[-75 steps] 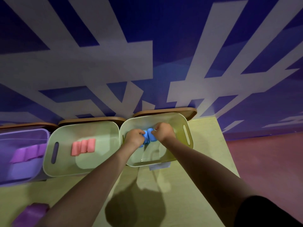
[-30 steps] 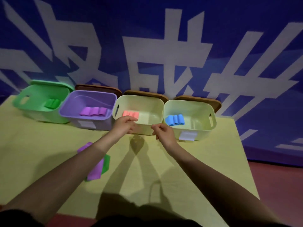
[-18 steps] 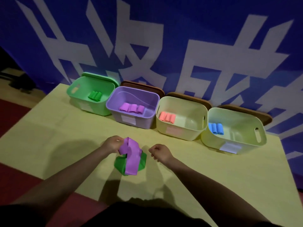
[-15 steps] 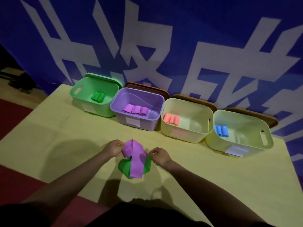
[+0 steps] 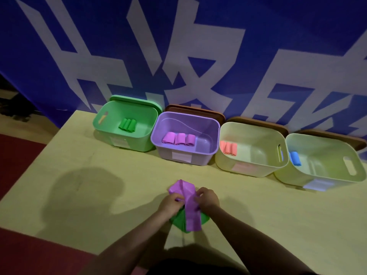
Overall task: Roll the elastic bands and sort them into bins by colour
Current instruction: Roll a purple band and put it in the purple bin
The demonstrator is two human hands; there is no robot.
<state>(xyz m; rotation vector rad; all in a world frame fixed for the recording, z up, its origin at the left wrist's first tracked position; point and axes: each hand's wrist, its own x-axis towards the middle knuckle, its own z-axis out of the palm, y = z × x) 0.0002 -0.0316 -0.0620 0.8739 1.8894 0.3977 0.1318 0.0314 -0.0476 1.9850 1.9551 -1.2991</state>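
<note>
A purple elastic band [image 5: 189,203] hangs unrolled between my hands above the yellow table [image 5: 79,195]. My left hand [image 5: 171,202] pinches its left edge and my right hand [image 5: 207,198] pinches its right edge. A green band [image 5: 179,222] lies flat on the table under them. At the back stands a row of bins: a green bin [image 5: 103,132] with green rolls [image 5: 127,125], a purple bin [image 5: 215,143] with purple rolls [image 5: 178,138], a cream bin [image 5: 258,169] with red rolls [image 5: 228,148], and another cream bin [image 5: 337,177] with a blue roll [image 5: 295,158].
A blue banner with large white characters [image 5: 198,56] hangs right behind the bins. Brown lids [image 5: 194,110] lean behind three bins. The table's left edge drops to a red floor [image 5: 17,155]. Its near edge runs just below my forearms.
My hands left the blue bin and came back to the table's front. The left hand picked up the purple band, then the right hand joined it; both now hold it closer together.
</note>
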